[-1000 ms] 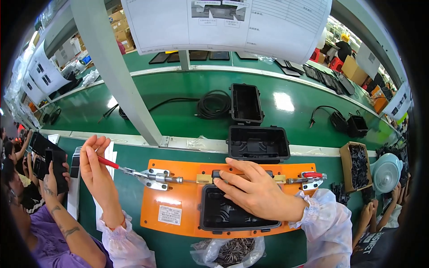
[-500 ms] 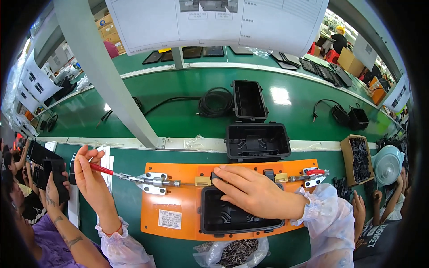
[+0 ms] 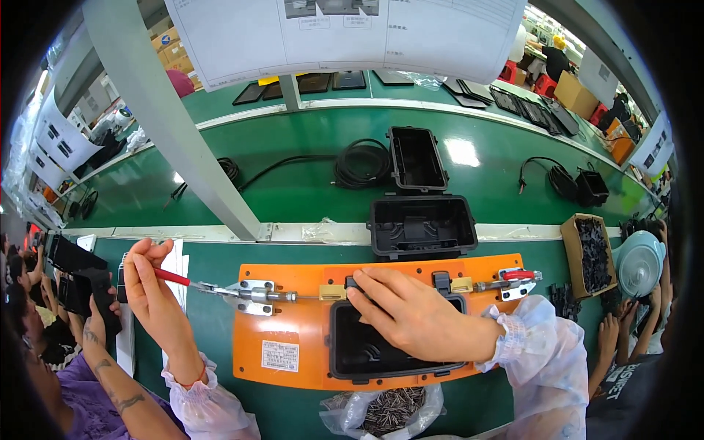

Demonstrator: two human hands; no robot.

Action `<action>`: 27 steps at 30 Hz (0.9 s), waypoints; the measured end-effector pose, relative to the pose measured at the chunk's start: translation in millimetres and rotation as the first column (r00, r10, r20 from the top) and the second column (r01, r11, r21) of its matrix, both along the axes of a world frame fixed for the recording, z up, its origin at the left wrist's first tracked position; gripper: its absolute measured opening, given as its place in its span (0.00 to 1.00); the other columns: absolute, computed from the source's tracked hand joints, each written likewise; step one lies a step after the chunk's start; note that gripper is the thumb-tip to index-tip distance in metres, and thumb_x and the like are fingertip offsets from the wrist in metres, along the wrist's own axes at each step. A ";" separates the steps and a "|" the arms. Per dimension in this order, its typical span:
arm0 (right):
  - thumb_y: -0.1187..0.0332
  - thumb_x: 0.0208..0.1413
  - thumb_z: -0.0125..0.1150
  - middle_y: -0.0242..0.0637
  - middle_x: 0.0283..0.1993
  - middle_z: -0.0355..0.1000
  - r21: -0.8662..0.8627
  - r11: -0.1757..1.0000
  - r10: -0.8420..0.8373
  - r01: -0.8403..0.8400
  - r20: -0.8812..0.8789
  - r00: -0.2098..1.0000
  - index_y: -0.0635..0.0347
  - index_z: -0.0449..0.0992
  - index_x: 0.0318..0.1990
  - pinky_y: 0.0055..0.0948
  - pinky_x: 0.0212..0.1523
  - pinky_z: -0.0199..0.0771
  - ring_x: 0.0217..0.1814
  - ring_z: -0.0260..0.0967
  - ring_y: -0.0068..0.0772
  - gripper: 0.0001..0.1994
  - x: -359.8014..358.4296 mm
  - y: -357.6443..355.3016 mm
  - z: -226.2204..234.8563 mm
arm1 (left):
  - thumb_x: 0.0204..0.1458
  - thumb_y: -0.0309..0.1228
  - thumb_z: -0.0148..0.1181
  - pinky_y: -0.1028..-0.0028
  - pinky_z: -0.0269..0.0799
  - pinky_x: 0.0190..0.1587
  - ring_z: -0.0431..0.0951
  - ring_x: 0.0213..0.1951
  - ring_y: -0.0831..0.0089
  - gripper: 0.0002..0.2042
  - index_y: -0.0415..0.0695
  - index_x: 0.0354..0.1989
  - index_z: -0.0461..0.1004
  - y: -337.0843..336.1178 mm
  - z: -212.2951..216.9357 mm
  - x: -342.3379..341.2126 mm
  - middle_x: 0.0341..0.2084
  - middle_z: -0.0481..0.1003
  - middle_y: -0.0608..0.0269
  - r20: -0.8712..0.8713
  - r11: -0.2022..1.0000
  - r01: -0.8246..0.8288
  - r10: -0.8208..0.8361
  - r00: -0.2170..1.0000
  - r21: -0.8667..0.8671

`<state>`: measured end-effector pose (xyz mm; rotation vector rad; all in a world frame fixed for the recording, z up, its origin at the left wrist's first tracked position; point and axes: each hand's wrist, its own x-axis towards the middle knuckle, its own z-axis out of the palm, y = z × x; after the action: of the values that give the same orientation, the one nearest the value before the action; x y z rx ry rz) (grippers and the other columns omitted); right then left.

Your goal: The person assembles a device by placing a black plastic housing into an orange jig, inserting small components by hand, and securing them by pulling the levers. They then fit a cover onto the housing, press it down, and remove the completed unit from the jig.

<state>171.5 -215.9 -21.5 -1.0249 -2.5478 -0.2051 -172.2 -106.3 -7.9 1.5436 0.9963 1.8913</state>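
Note:
My left hand (image 3: 158,301) is closed around the red handle (image 3: 171,276) of the left toggle clamp (image 3: 254,297), which is mounted on an orange fixture plate (image 3: 315,275). Its rod runs to a brass-coloured block (image 3: 333,292). My right hand (image 3: 414,312) lies across a black plastic box (image 3: 367,352) set in the fixture, fingers extended. Its fingertips touch a small black part at the box's far edge, beside that block. Another black latch (image 3: 441,281) shows near the right brass block (image 3: 462,284). A second red-handled clamp (image 3: 513,282) sits at the right. The palm hides part of the box.
An open black box (image 3: 423,226) stands just beyond the fixture; another (image 3: 418,158) lies farther back beside a coiled black cable (image 3: 363,163). A bag of screws (image 3: 392,411) lies in front. At right are a carton of black parts (image 3: 594,253) and a fan (image 3: 638,268). Co-workers flank both sides.
My right hand's fingers have shifted slightly, uncovering more of the right latch. My left hand keeps its hold on the handle. The far box and cable coil have moved a little right.

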 end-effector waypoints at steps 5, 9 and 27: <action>0.68 0.54 0.67 0.56 0.59 0.70 -0.024 1.000 -0.014 0.012 -0.106 0.994 0.76 0.75 0.55 0.44 0.60 0.75 0.64 0.68 0.55 0.24 -0.2 4.5 1.3 | 0.71 0.29 0.45 0.48 0.53 0.72 0.83 0.42 0.68 0.13 0.37 0.42 0.77 -31.1 11.8 80.5 0.36 0.82 0.56 -0.594 0.985 0.166 -0.109 0.797 0.042; 0.67 0.54 0.69 0.52 0.60 0.71 0.005 0.998 -0.058 0.060 -0.196 0.979 0.70 0.76 0.56 0.44 0.60 0.75 0.66 0.67 0.52 0.23 5.3 1.7 -6.2 | 0.67 0.23 0.48 0.49 0.57 0.70 0.80 0.54 0.57 0.18 0.36 0.64 0.69 -41.8 4.6 112.2 0.54 0.79 0.49 -0.790 0.977 0.211 -0.116 0.602 0.018; 0.66 0.53 0.72 0.41 0.58 0.73 -0.120 0.992 -0.076 0.039 -0.326 0.942 0.63 0.80 0.54 0.45 0.65 0.69 0.70 0.64 0.50 0.21 8.5 6.4 -5.9 | 0.56 0.26 0.66 0.44 0.56 0.70 0.77 0.59 0.55 0.26 0.36 0.63 0.69 -33.1 -9.8 89.9 0.53 0.78 0.49 -0.904 0.970 0.174 0.082 0.420 0.169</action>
<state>180.0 -209.5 -27.4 -1.0750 -2.2470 0.0907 -82.4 -139.4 -17.6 2.8520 1.0978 1.0009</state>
